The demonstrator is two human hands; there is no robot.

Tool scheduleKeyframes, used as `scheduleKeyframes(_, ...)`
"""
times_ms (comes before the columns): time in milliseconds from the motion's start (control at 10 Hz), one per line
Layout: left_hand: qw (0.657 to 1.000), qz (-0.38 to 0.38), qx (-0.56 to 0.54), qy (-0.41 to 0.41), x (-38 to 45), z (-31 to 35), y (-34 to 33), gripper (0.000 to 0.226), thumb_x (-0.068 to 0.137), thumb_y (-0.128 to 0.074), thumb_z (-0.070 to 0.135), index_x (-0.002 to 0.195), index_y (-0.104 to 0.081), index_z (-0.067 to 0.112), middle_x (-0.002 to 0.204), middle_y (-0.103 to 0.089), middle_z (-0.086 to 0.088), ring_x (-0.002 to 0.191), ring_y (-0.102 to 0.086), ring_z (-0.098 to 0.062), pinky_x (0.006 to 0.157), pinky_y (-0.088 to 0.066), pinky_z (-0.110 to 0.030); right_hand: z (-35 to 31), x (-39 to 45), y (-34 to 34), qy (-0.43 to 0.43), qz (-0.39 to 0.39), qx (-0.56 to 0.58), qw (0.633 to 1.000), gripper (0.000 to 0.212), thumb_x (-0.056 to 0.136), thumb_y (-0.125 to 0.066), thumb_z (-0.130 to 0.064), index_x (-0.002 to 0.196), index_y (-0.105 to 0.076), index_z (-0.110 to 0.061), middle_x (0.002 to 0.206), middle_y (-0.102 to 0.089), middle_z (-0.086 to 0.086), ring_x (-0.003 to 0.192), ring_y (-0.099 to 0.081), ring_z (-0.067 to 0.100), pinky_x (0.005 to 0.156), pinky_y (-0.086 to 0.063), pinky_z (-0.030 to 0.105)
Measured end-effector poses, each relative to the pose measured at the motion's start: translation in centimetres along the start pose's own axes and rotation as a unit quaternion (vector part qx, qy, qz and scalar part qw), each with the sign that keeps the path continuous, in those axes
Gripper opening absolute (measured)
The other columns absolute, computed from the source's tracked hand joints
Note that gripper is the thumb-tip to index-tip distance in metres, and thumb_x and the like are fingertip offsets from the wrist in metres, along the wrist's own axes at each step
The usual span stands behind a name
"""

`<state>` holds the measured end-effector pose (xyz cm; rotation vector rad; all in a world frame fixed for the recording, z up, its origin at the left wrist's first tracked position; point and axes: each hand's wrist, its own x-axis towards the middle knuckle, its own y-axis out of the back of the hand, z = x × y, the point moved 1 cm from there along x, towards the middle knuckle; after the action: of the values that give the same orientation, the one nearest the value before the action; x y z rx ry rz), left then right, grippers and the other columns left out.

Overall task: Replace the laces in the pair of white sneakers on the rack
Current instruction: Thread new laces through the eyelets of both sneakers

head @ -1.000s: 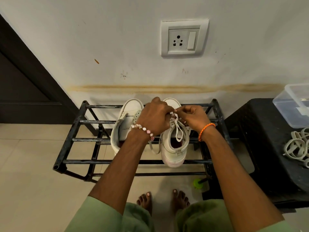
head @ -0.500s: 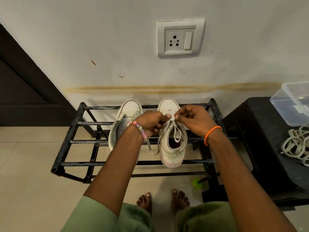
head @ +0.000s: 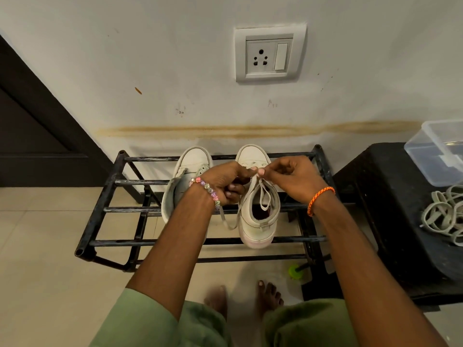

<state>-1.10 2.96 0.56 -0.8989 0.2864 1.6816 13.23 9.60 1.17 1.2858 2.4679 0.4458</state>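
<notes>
Since a second ago, your left hand [head: 223,182] has slid off the top of the right sneaker [head: 258,199] toward its inner side, so the toe cap and the upper eyelets that it covered now show. Your right hand [head: 290,177] has barely shifted. Your two hands now meet thumb tip to fingertip over the front of the lacing, just behind the toe cap, and you pinch the lace [head: 263,194] there between them. Your left thumb and forefinger are closed on it while the other left fingers curl under the palm; your right forefinger and thumb close on it from the other side, the remaining fingers loosely bent above.

From that pinch the lace runs back toward you over the tongue as a slack loop hanging into the shoe's opening. One loose end drops off the inner side, passes under your left wrist and hangs through the bars of the black rack [head: 105,209].

Both sneakers stand on the rack's top tier, toes to the wall. The left sneaker [head: 190,169] sits just beside the right one, partly hidden behind your left hand and its beaded bracelet.

A bundle of pale laces [head: 443,216] lies on the black stool [head: 390,196] at your right, near a clear plastic box [head: 441,151].
</notes>
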Motion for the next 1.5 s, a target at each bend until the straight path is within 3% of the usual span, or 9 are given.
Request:
scheduleKeyframes(100,0.999,0.027,0.024,-0.015,0.2,0.1,0.1,0.013,0.091,-0.056,0.014,0.079,-0.051,0.013,0.052,-0.042,0.007,0.033,-0.022,-0.002,0.031,-0.016,-0.013,0.1,0.2,-0.1,-0.011,0.023,-0.008,1.000,0.011,0.083,-0.071,-0.019,0.074,-0.066,-0.014,0.076,-0.068,0.002,0.077,-0.064,0.014,0.075,-0.052,0.022)
scheduleKeyframes(300,0.991,0.105,0.080,-0.032,0.5,0.1,0.6,0.010,0.089,-0.061,0.021,0.083,-0.056,0.015,0.063,-0.043,0.006,0.040,-0.027,-0.003,0.033,-0.019,-0.013,0.0,0.3,0.7,-0.056,-0.020,0.011,0.998,0.017,0.088,-0.064,-0.015,0.071,-0.059,-0.015,0.068,-0.061,-0.004,0.063,-0.054,0.003,0.060,-0.043,0.012)
scheduleKeyframes(500,0.986,0.149,0.063,-0.040,1.2,-0.4,0.5,0.008,0.086,-0.066,0.021,0.087,-0.064,0.014,0.076,-0.063,0.001,0.068,-0.056,-0.011,0.066,-0.046,-0.027,0.5,-0.2,1.0,-0.069,-0.049,0.014,0.996,0.017,0.092,-0.057,-0.011,0.075,-0.056,-0.014,0.081,-0.059,0.002,0.082,-0.057,0.014,0.075,-0.052,0.026)
scheduleKeyframes(700,0.983,0.178,0.035,-0.037,0.9,-0.4,-0.1,0.007,0.087,-0.065,0.016,0.084,-0.064,0.010,0.070,-0.061,0.000,0.065,-0.057,-0.010,0.061,-0.050,-0.028,0.8,-0.7,1.1,-0.081,-0.075,0.067,0.992,0.019,0.094,-0.051,-0.004,0.076,-0.052,-0.012,0.093,-0.061,0.009,0.097,-0.061,0.022,0.084,-0.054,0.035)
scheduleKeyframes(900,0.975,0.193,0.096,-0.060,1.5,-0.3,-0.4,0.023,0.095,-0.053,0.014,0.072,-0.052,0.015,0.073,-0.053,0.000,0.081,-0.056,-0.018,0.086,-0.051,-0.037,1.6,-0.8,1.2,-0.063,-0.077,0.116,0.988,0.022,0.094,-0.048,0.001,0.076,-0.050,-0.011,0.093,-0.058,0.004,0.097,-0.060,0.021,0.078,-0.057,0.032)
scheduleKeyframes(1000,0.971,0.215,0.089,-0.061,1.7,-0.5,-0.4,0.025,0.094,-0.055,0.016,0.069,-0.053,0.012,0.071,-0.055,-0.002,0.079,-0.055,-0.018,0.090,-0.050,-0.040,1.7,-1.0,1.2,-0.057,-0.076,0.123,0.988,0.023,0.093,-0.047,0.005,0.076,-0.050,-0.010,0.091,-0.054,0.003,0.091,-0.059,0.017,0.074,-0.057,0.029)
scheduleKeyframes(1200,0.972,0.225,0.031,-0.058,1.5,-0.7,-0.6,0.021,0.092,-0.058,0.011,0.070,-0.056,0.009,0.072,-0.060,-0.005,0.062,-0.056,-0.014,0.067,-0.050,-0.031,1.8,-1.4,1.2,-0.045,-0.073,0.147,0.985,0.022,0.091,-0.045,0.010,0.077,-0.049,-0.007,0.090,-0.052,0.001,0.085,-0.058,0.012,0.066,-0.058,0.022)
scheduleKeyframes(1400,0.969,0.229,0.066,-0.065,1.5,-0.7,-0.8,0.028,0.096,-0.049,0.011,0.069,-0.047,0.018,0.089,-0.058,-0.004,0.064,-0.050,-0.011,0.057,-0.049,-0.017,2.1,-1.8,1.0,-0.046,-0.056,0.153,0.986,0.023,0.092,-0.045,0.010,0.077,-0.048,-0.008,0.088,-0.051,0.001,0.082,-0.058,0.010,0.068,-0.057,0.022)
scheduleKeyframes(1500,0.975,0.202,0.073,-0.055,0.8,-0.7,-1.1,0.013,0.095,-0.050,0.011,0.089,-0.061,0.013,0.114,-0.062,-0.016,0.083,-0.053,-0.018,0.083,-0.051,-0.030,2.2,-1.6,1.0,-0.064,-0.051,0.157,0.984,0.019,0.093,-0.047,0.005,0.078,-0.049,-0.007,0.087,-0.053,0.003,0.085,-0.059,0.011,0.065,-0.058,0.021)
